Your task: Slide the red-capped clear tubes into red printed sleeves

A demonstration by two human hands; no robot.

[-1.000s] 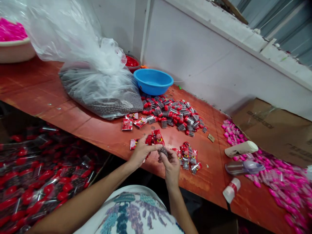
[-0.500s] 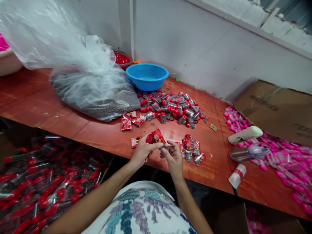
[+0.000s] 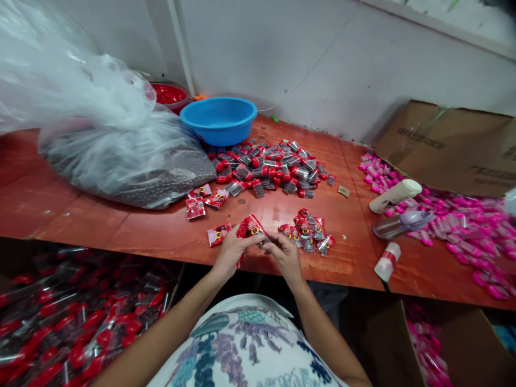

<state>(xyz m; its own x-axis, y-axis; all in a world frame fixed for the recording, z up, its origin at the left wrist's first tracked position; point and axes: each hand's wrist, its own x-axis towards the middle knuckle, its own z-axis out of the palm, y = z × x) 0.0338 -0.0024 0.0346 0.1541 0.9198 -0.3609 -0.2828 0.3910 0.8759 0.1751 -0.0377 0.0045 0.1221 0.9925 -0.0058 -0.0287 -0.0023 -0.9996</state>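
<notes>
In front of my body, my left hand (image 3: 231, 251) is closed around a small red printed packet (image 3: 250, 224), thumb on top. My right hand (image 3: 285, 256) meets it from the right, its thumb and fingers pinched at the packet's near right corner. Something small and dark shows between the fingertips there, too small to name. A flat red-and-pink packet (image 3: 220, 235) lies on the table just left of my left hand. To the right of my right hand is a small heap of red packets (image 3: 308, 228) with dark contents showing through.
Red-capped clear bottles (image 3: 278, 166) lie piled behind my hands, near a blue basin (image 3: 219, 123). A large clear bag of dark beads (image 3: 133, 166) stands left. Rightward are a paper roll (image 3: 393, 196), a scoop (image 3: 403, 223), pink bottles (image 3: 471, 231) and a carton (image 3: 447, 145).
The camera view has shifted, so the table items appear further left. My right fingertips have come in from beside the packet to its right corner. My left hand still grips the packet.
</notes>
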